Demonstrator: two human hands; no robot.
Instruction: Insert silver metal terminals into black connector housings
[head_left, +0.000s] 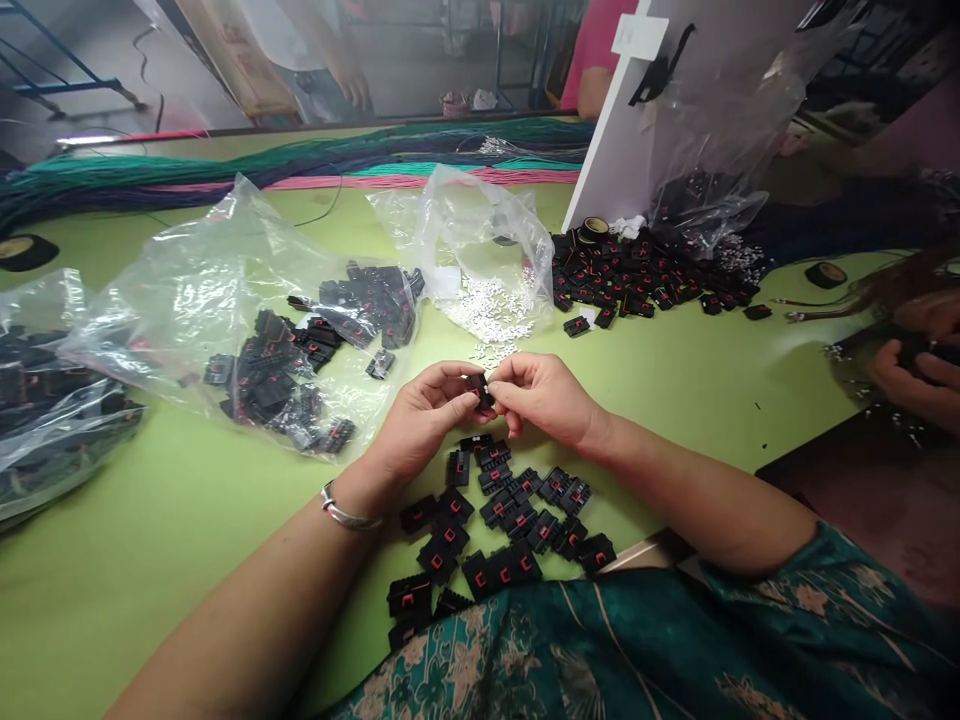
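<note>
My left hand (420, 415) holds a small black connector (480, 391) with a red part between thumb and fingers. Pinched fingers of my right hand (544, 398) meet the connector's right side, where a tiny white piece shows at the fingertips. Below both hands, several black connectors with red clips (519, 518) lie loose on the green table (300, 530), close to my body. Just beyond my hands, small white pieces (495, 310) spill from an open clear plastic bag (442, 225).
Clear bags of black connectors (270, 370) lie at left. More connectors (630, 275) are heaped at back right beside a white panel (615, 130). Wire bundles (300, 165) cross the far edge. Another person's hands (919, 375) are at the right edge; black tape (26, 252) lies far left.
</note>
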